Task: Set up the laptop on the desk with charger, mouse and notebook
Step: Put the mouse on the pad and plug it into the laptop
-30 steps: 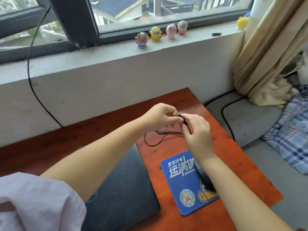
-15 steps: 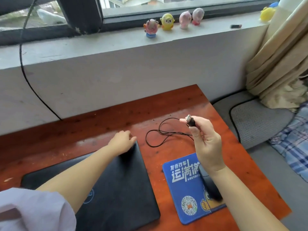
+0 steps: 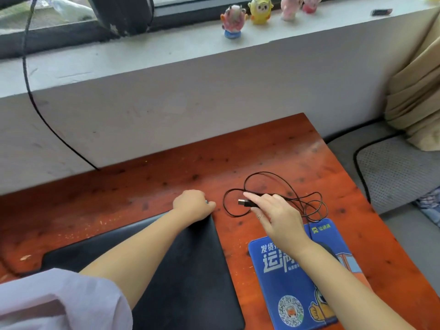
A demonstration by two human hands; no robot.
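Note:
A closed black laptop (image 3: 190,270) lies on the red-brown wooden desk (image 3: 262,148). My left hand (image 3: 192,207) grips its far right corner. My right hand (image 3: 276,217) pinches the mouse's USB plug (image 3: 245,202), pointing it left toward the laptop's right side, a short gap away. The thin black mouse cable (image 3: 290,189) lies in loose loops behind my right hand. A blue mouse pad (image 3: 285,282) sits right of the laptop. The black mouse (image 3: 331,252) on it is mostly hidden under my right forearm.
A grey wall and windowsill run behind the desk, with several small toy figures (image 3: 259,10) on the sill. A black cable (image 3: 31,91) hangs down the wall at left. A grey cushioned seat (image 3: 392,170) and beige curtain (image 3: 416,96) stand right of the desk.
My hands separated: the left dropped onto the laptop's far right corner. The right lowered the USB plug and turned it toward the laptop. The cable spread out on the desk.

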